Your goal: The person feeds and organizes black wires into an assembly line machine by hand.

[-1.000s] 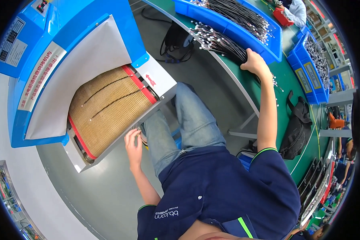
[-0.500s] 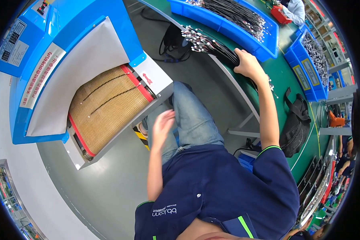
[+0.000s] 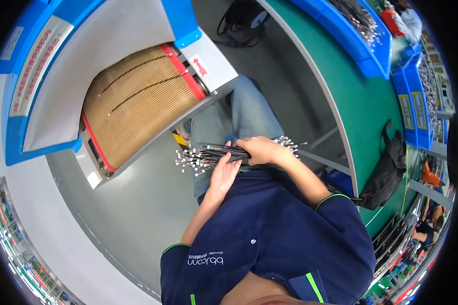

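A bundle of short black cables (image 3: pixel 213 152) with small white connectors at its ends lies crosswise in front of my waist. My right hand (image 3: pixel 262 151) wraps over it from the right, fingers closed around the middle. From below, my left hand (image 3: pixel 225 174) holds the same bundle just left of the right hand, its palm partly turned up. White ends fan out on both sides. To the left, two thin dark cables (image 3: pixel 140 94) lie apart on the brown mesh belt (image 3: pixel 142 114) of a blue-and-white conveyor machine (image 3: pixel 180 20).
A green-topped table (image 3: pixel 336 76) with a pale edge stands at right. On it are a blue bin (image 3: pixel 341 30) of cables, another blue bin (image 3: pixel 409 96) with small parts, and a black bag (image 3: pixel 387 175). Coiled black cable (image 3: pixel 239 23) lies beyond my knees.
My right hand has brought the cable bundle from the table to my lap. My left hand, empty before, has come onto the bundle. The view has shifted.
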Action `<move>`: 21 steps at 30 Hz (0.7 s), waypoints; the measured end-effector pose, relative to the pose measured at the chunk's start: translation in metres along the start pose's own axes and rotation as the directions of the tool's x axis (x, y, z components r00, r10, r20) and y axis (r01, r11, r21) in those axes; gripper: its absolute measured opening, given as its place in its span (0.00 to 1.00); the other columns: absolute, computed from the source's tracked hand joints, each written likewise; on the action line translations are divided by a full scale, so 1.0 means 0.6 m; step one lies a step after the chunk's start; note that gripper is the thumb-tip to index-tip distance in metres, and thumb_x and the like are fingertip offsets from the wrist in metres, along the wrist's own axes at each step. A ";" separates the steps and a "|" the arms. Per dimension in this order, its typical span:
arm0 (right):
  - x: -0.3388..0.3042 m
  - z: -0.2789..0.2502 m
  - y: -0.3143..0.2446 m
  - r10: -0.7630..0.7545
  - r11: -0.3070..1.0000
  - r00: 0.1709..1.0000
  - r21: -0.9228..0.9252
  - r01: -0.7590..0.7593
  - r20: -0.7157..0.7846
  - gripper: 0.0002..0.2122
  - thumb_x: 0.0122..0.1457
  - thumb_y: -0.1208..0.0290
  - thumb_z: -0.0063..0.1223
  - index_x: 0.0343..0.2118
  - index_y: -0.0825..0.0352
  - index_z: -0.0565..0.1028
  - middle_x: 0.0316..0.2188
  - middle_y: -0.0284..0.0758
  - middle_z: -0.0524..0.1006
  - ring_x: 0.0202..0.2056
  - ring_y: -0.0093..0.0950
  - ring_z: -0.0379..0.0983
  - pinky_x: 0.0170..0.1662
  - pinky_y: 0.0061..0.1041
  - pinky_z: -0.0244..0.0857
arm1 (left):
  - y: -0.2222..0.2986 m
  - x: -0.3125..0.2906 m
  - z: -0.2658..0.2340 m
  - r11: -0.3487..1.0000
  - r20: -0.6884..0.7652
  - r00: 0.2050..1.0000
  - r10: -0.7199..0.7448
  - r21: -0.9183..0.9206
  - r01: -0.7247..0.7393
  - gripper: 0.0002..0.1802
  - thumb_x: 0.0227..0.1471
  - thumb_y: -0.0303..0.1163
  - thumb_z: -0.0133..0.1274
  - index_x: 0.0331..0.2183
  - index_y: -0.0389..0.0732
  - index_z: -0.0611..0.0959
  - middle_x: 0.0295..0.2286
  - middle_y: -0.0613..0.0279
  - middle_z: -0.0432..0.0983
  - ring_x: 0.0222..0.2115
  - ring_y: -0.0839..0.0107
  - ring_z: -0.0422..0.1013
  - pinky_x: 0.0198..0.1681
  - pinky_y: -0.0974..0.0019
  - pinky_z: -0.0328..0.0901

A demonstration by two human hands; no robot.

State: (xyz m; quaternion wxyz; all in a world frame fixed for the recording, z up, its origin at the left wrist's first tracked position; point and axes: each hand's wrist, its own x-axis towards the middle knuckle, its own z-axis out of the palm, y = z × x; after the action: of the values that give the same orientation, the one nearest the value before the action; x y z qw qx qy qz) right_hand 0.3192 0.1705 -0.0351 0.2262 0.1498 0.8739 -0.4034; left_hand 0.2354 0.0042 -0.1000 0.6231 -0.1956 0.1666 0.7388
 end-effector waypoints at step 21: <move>0.175 0.061 0.081 0.079 0.993 0.956 0.109 -0.050 -0.282 0.08 0.51 0.69 0.54 0.31 0.68 0.74 0.33 0.40 0.76 0.39 0.40 0.72 0.42 0.37 0.65 | 0.242 0.008 -0.066 0.133 0.054 0.942 0.332 0.986 -0.104 0.11 0.58 0.28 0.45 0.41 0.35 0.76 0.36 0.58 0.77 0.37 0.71 0.74 0.42 0.70 0.67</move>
State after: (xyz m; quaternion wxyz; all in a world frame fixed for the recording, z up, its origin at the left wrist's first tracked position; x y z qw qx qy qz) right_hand 0.2616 0.1814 -0.1413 0.1028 0.2460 0.8706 -0.4134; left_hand 0.0948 -0.0358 -0.1364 0.4688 0.2126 0.6827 0.5186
